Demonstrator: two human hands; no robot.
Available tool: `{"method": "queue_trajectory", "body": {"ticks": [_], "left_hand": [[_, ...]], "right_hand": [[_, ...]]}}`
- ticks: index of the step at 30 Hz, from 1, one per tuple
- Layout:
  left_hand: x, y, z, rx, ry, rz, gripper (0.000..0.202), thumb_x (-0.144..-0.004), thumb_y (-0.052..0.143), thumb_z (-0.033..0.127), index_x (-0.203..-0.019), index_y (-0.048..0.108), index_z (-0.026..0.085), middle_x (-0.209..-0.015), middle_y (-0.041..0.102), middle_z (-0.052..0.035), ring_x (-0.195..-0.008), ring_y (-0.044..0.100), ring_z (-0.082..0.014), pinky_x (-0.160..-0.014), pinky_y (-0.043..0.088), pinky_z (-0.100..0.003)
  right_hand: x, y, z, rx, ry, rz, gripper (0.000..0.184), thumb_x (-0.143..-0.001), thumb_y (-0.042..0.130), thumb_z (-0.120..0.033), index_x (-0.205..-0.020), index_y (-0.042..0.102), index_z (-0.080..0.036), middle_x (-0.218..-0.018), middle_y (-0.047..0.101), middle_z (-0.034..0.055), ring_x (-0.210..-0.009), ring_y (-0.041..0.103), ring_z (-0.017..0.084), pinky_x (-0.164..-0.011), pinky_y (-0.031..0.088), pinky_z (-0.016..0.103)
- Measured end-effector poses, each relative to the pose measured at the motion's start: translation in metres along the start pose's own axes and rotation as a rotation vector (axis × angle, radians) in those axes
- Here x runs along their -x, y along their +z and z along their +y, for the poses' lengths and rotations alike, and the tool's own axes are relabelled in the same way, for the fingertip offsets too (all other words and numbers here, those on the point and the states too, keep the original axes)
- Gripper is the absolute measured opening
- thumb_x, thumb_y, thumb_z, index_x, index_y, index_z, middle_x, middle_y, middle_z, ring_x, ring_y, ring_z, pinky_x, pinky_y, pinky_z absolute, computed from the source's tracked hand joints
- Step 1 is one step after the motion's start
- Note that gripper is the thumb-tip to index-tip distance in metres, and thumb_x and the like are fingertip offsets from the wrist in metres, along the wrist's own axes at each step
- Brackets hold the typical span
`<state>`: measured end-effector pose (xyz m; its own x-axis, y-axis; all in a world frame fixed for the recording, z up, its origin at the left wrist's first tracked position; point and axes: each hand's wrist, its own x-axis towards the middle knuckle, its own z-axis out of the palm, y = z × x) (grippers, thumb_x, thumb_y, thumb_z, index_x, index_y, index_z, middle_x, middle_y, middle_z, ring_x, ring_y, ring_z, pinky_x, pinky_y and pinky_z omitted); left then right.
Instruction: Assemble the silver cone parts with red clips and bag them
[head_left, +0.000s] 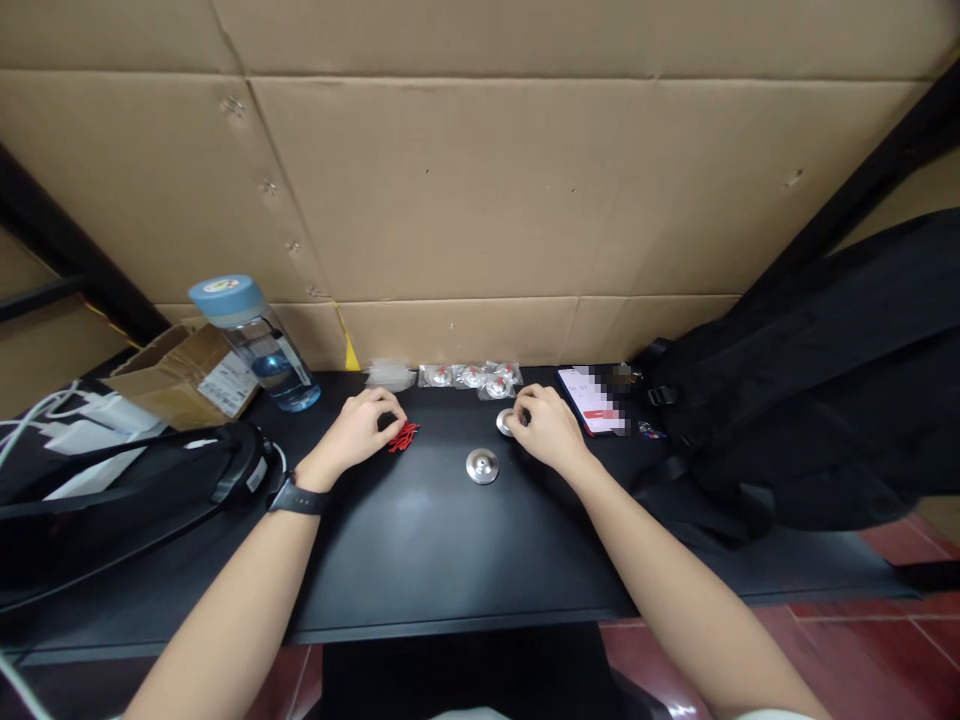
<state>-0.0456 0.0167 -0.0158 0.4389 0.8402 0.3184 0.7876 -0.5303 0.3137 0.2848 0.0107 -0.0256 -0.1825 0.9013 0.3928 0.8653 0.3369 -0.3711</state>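
Note:
On the left, the fingertips of my left hand (367, 428) are pinched together at a small pile of short red cords (404, 438) on the black table. Which strand lies between them is partly hidden. My right hand (546, 425) has its thumb and fingers closed on the edge of a small silver finger cymbal (504, 423), which the fingers partly cover. Between the two hands, nearer to me, a second finger cymbal (482, 466) lies flat with its raised centre up. Behind them, several bagged cymbals (471, 376) with red bits sit against the cardboard.
Clear plastic bags (390, 374) are stacked at the back. A phone (592, 400) lies right of my right hand, beside a black backpack (810, 400). On the left stand a water bottle (274, 360), an open cardboard box (176, 385) and a black bag (150, 480) with white chargers.

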Motion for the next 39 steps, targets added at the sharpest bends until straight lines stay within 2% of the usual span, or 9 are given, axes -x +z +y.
{"method": "queue_trajectory", "body": {"ticks": [5,8,12,14,19,22,27,33,39], "left_hand": [[0.001,0.005,-0.001,-0.017,0.001,-0.047,0.019,-0.09,0.061,0.037,-0.092,0.075,0.025,-0.107,0.069,-0.0058,-0.103,0.062,-0.0233,-0.094,0.045,-0.039],[0.001,0.011,-0.004,-0.036,-0.03,-0.042,0.02,-0.089,0.062,0.038,-0.094,0.076,0.026,-0.108,0.069,-0.0059,-0.104,0.062,-0.0244,-0.093,0.044,-0.04],[0.0,0.019,-0.007,-0.038,-0.049,-0.031,0.018,-0.088,0.063,0.036,-0.088,0.078,0.027,-0.107,0.07,-0.0056,-0.101,0.063,-0.0239,-0.09,0.044,-0.039],[0.0,0.021,-0.007,-0.042,-0.042,-0.028,0.018,-0.088,0.062,0.035,-0.086,0.078,0.028,-0.107,0.07,-0.0052,-0.099,0.063,-0.0234,-0.089,0.044,-0.039],[-0.001,0.018,-0.001,-0.058,-0.02,0.013,0.017,-0.089,0.062,0.033,-0.081,0.076,0.028,-0.105,0.071,-0.0037,-0.098,0.064,-0.0232,-0.089,0.043,-0.038],[-0.002,0.011,0.01,-0.017,-0.015,0.057,0.018,-0.092,0.058,0.033,-0.086,0.072,0.025,-0.1,0.072,-0.0034,-0.096,0.065,-0.0222,-0.09,0.044,-0.037],[-0.003,0.005,0.039,0.109,-0.045,0.106,0.02,-0.096,0.053,0.037,-0.093,0.067,0.023,-0.095,0.075,-0.0018,-0.081,0.067,-0.0186,-0.085,0.047,-0.034],[-0.002,0.022,0.066,0.217,-0.078,0.202,0.016,-0.091,0.065,0.04,-0.094,0.072,0.026,-0.101,0.078,-0.0011,-0.102,0.071,-0.0241,-0.094,0.046,-0.04],[-0.004,0.04,0.078,0.423,-0.103,0.236,0.014,-0.09,0.068,0.038,-0.089,0.076,0.027,-0.101,0.079,-0.002,-0.105,0.071,-0.0247,-0.094,0.052,-0.04]], "right_hand": [[0.0,0.0,0.005,0.01,-0.015,-0.029,0.019,-0.084,0.065,-0.021,-0.065,0.062,-0.022,-0.096,0.068,0.0086,-0.092,0.057,0.026,-0.08,0.047,0.04],[0.001,-0.007,0.003,-0.098,-0.202,-0.084,0.005,-0.088,0.067,-0.025,-0.084,0.069,-0.022,-0.105,0.069,0.0092,-0.097,0.059,0.026,-0.088,0.048,0.041],[0.004,-0.013,-0.005,-0.326,-0.51,-0.355,0.038,-0.079,0.08,-0.035,-0.115,0.069,-0.027,-0.12,0.07,0.0064,-0.112,0.061,0.026,-0.099,0.046,0.041],[0.006,-0.011,-0.008,-0.371,-0.532,-0.423,0.046,-0.073,0.086,-0.034,-0.116,0.07,-0.029,-0.117,0.072,0.0045,-0.111,0.062,0.026,-0.1,0.044,0.042],[0.01,-0.004,-0.012,-0.402,-0.527,-0.45,0.032,-0.074,0.082,-0.023,-0.104,0.074,-0.029,-0.101,0.076,0.0023,-0.096,0.065,0.023,-0.098,0.045,0.04],[0.01,-0.004,-0.014,-0.382,-0.545,-0.46,0.033,-0.076,0.077,-0.017,-0.107,0.073,-0.028,-0.101,0.075,0.0028,-0.094,0.065,0.023,-0.095,0.047,0.038],[0.009,-0.006,-0.019,-0.424,-0.505,-0.396,0.04,-0.071,0.076,-0.016,-0.11,0.071,-0.027,-0.102,0.074,0.0027,-0.095,0.066,0.023,-0.097,0.048,0.039],[0.011,-0.005,-0.028,-0.646,-0.337,-0.146,0.032,-0.075,0.071,-0.016,-0.105,0.069,-0.025,-0.112,0.072,0.0042,-0.1,0.068,0.022,-0.084,0.053,0.033],[0.019,0.007,-0.045,-0.831,-0.243,0.047,0.031,-0.074,0.075,-0.019,-0.103,0.066,-0.024,-0.119,0.071,0.0072,-0.108,0.068,0.023,-0.087,0.054,0.035]]}}
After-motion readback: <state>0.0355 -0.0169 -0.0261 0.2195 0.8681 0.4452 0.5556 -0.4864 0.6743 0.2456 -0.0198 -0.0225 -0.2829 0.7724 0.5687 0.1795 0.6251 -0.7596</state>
